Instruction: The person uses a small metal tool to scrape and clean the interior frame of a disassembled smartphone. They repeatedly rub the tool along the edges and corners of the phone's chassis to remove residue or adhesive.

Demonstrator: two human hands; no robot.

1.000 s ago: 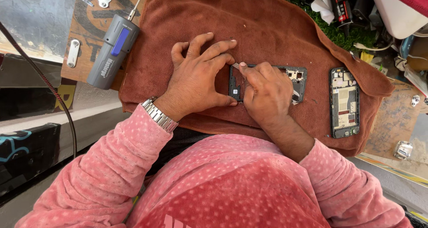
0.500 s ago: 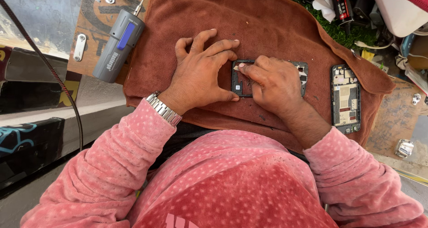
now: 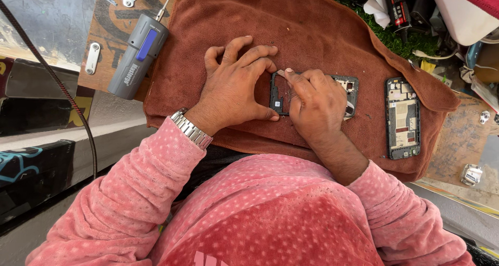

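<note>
A dark opened phone frame (image 3: 280, 92) lies on a brown towel (image 3: 322, 27). My left hand (image 3: 236, 87) rests flat on the towel and presses the frame's left end with thumb and fingers. My right hand (image 3: 317, 105) covers the middle of the frame, its fingers pinched on a small thin tool at the frame's upper edge. The right end of the frame (image 3: 351, 87) shows past my right hand. A silver watch (image 3: 191, 129) sits on my left wrist.
A second opened phone body (image 3: 402, 118) lies on the towel's right side. A grey and blue electric screwdriver (image 3: 138, 55) rests at the towel's left edge on a wooden board. Clutter and a white container (image 3: 457, 11) fill the upper right. A black cable (image 3: 62, 89) runs down the left.
Both hands have stayed on the phone frame. My right fingers have shifted slightly along its upper edge; the view has drifted a little.
</note>
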